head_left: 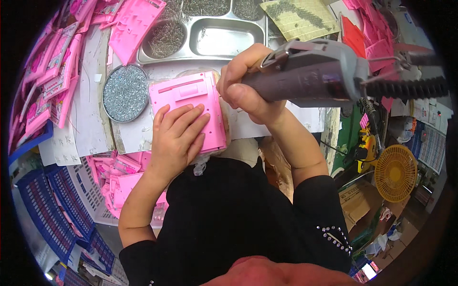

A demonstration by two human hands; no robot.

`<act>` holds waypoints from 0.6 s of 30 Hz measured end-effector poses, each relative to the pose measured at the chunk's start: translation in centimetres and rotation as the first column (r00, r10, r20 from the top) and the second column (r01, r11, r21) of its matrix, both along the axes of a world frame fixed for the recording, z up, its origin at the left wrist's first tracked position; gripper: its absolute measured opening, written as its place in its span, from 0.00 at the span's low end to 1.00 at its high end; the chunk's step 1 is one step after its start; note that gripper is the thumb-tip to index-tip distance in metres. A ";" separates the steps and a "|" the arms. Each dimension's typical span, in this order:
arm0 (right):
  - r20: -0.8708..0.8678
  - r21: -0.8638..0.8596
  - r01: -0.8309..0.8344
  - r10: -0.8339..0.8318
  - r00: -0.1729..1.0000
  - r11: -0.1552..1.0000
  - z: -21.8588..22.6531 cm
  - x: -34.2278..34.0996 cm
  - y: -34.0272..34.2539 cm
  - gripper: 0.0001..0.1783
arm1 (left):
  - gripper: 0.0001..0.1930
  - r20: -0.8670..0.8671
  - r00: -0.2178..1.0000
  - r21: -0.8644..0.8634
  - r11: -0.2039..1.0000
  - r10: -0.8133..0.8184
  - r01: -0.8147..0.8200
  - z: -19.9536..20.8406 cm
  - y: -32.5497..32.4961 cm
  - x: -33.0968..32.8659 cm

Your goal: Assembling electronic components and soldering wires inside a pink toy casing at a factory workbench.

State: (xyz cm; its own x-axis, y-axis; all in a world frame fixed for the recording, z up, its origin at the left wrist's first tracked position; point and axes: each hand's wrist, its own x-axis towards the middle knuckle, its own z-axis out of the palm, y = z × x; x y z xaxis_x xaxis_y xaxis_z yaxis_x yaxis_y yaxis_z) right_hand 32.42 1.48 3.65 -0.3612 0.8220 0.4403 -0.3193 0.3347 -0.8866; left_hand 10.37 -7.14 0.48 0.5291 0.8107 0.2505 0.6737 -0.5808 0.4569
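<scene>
My left hand [179, 136] lies flat on a pink plastic casing [213, 126], its fingers outstretched over the lower left part. The casing has a long slot, a raised rectangle and several small holes. In my closed right hand [250, 83] is a dark grey electric screwdriver [310, 78], held level just right of the casing. A coiled black cord [405, 88] runs from its right end. My fingers hide its other end, so I cannot tell whether a tip touches the casing. To the casing's left stands a round dish [125, 93] full of small screws.
A steel compartment tray [202, 59] with small metal parts stands behind the casing. Beside it lies a yellowish sheet [298, 31] bearing more small parts. Pink casings pile up at left [45, 71] and in a white crate [88, 190]. A yellow fan [395, 172] is at right.
</scene>
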 end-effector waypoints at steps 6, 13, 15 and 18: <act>0.211 0.169 0.007 -0.043 0.977 0.986 -0.1 -0.2 0.8 0.11 | 0.21 0.019 1.000 0.021 1.000 0.002 -0.003 -0.4 0.1 0.0; 0.190 0.137 -0.006 -0.020 0.981 0.991 0.6 -0.3 0.6 0.09 | 0.20 0.027 1.000 0.025 1.000 0.015 -0.016 -0.4 -0.2 -0.1; 0.212 0.201 0.006 -0.050 0.976 0.980 0.7 -0.8 0.9 0.09 | 0.20 0.026 0.999 0.036 0.999 0.021 -0.022 -0.4 0.0 0.0; 0.261 0.396 0.093 -0.209 0.942 0.914 -0.6 -1.7 0.6 0.09 | 0.20 0.036 0.999 0.034 0.999 0.009 -0.010 -0.3 -0.1 -0.1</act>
